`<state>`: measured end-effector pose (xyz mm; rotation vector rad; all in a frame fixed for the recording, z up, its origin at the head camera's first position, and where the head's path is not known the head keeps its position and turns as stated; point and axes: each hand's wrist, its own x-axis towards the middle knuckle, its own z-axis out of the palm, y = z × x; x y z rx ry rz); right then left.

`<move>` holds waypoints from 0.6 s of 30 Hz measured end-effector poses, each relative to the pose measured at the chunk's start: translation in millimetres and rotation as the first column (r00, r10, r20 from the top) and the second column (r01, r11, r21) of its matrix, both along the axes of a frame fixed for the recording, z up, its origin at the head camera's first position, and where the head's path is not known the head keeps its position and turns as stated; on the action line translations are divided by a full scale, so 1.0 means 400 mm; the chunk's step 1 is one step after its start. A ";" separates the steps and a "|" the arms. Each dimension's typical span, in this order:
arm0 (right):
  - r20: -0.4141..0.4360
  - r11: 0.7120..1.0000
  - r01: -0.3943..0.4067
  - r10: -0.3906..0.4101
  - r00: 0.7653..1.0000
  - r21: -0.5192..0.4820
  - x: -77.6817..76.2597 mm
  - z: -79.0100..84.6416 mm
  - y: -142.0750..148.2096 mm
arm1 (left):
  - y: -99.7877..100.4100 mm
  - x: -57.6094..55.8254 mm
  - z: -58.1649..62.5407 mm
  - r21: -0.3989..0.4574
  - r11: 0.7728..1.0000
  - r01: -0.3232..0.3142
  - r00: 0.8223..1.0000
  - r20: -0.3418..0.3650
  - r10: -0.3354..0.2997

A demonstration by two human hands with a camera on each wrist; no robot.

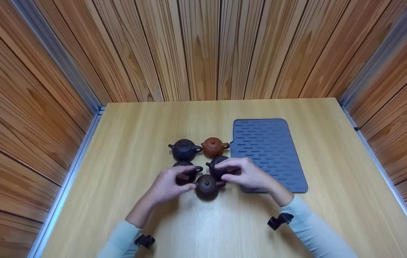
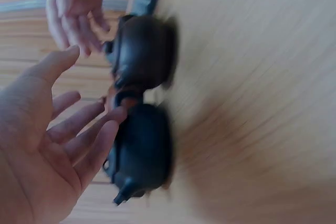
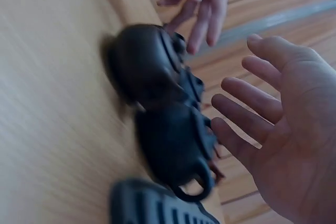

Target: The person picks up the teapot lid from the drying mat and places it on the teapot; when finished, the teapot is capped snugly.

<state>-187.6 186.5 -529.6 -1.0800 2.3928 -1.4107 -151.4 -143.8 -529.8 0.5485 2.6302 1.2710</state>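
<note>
Five small teapots stand close together on the table. My left hand point(image 1: 175, 182) hovers with spread, relaxed fingers over a black teapot point(image 1: 188, 176), partly hiding it; its thumb reaches beside the dark brown teapot point(image 1: 207, 188) in front. Above another black teapot point(image 1: 217, 168) is my right hand point(image 1: 243, 175), which covers part of it. In the right wrist view, that black teapot point(image 3: 170, 140) shows its looped handle, and the right fingers point(image 3: 247, 114) are loosely extended with nothing held. Farther back are a larger black teapot point(image 1: 184, 150) and a reddish-brown teapot point(image 1: 213, 147).
A dark grey textured mat point(image 1: 268, 154) lies to the right of the teapots, partly under my right hand. Wooden plank walls point(image 1: 203, 50) enclose the light wood table point(image 1: 135, 129) at the back and sides.
</note>
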 end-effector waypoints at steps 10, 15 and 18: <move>0.026 0.996 0.061 -0.059 0.998 -0.061 -0.025 0.035 0.116 | -0.082 -0.040 0.040 0.135 0.991 0.016 0.999 0.037 -0.021; 0.031 0.994 0.092 -0.090 0.995 -0.066 -0.032 0.028 0.186 | -0.135 -0.051 0.043 0.174 0.985 -0.014 0.999 0.054 0.005; 0.040 0.990 0.132 -0.130 0.991 -0.052 -0.033 0.019 0.230 | -0.175 -0.054 0.042 0.169 0.985 -0.026 0.997 0.069 0.015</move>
